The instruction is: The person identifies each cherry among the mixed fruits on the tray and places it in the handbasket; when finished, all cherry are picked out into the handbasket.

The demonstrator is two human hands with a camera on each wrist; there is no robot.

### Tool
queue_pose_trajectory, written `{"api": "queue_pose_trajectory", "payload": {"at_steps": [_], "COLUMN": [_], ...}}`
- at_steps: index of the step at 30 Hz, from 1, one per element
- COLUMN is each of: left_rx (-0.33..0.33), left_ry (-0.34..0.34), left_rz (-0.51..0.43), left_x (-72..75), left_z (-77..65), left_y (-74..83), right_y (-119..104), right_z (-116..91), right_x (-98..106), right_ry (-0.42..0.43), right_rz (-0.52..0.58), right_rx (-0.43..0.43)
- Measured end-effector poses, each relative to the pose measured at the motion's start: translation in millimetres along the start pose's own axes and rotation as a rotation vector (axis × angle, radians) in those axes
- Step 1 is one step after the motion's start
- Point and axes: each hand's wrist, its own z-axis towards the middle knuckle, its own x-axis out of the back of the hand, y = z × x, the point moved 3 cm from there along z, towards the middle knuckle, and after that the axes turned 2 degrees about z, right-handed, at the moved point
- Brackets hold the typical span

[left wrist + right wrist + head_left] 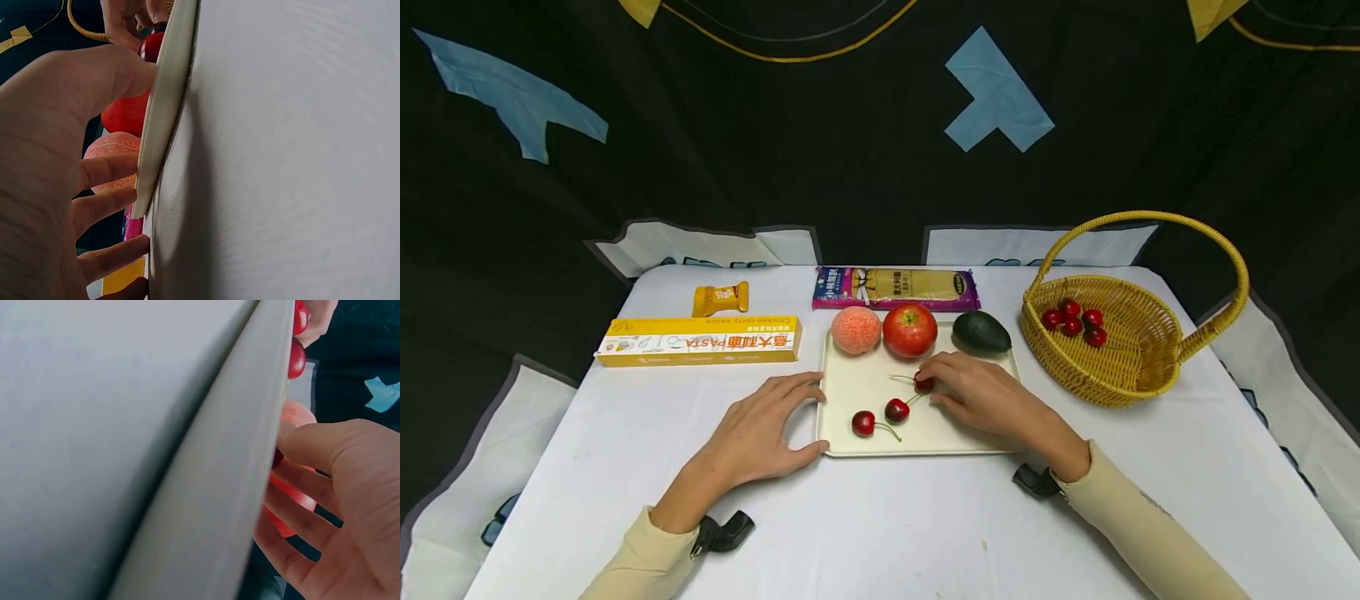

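Observation:
My right hand reaches over the cream tray and pinches a dark red cherry between thumb and fingers, its stem pointing left. In the right wrist view this cherry is mostly hidden by the tray's rim and the thumb. Two more cherries with stems lie on the tray, a nearer one and another closer to the right hand. My left hand touches the tray's left edge with spread fingers and thumb. A peach, a red apple and an avocado line the tray's back.
To the right stands a wicker basket with a tall handle and several cherries inside. Behind the tray lies a purple pasta packet. A yellow pasta box and a small yellow wrapped snack lie at the left back.

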Motion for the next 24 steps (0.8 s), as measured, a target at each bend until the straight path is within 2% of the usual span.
{"api": "queue_pose_trajectory", "payload": {"at_steps": [6,14,24], "left_rx": [0.007,0.015,0.011], "left_ry": [-0.015,-0.020,-0.015], "left_rz": [-0.008,-0.003,-0.004], "left_x": [0.5,1.2,0.2], "left_z": [0.5,-0.3,-0.8], "left_y": [-0.1,-1.1,-1.0], "right_y": [2.2,4.3,13.4], "right_z": [-0.9,-3.9,-11.0], "right_x": [1.9,6.1,26.8], "right_ry": [0.036,0.020,0.093], "right_rz": [0.022,0.024,0.038], "right_rx": [-0.030,-0.070,-0.070]}}
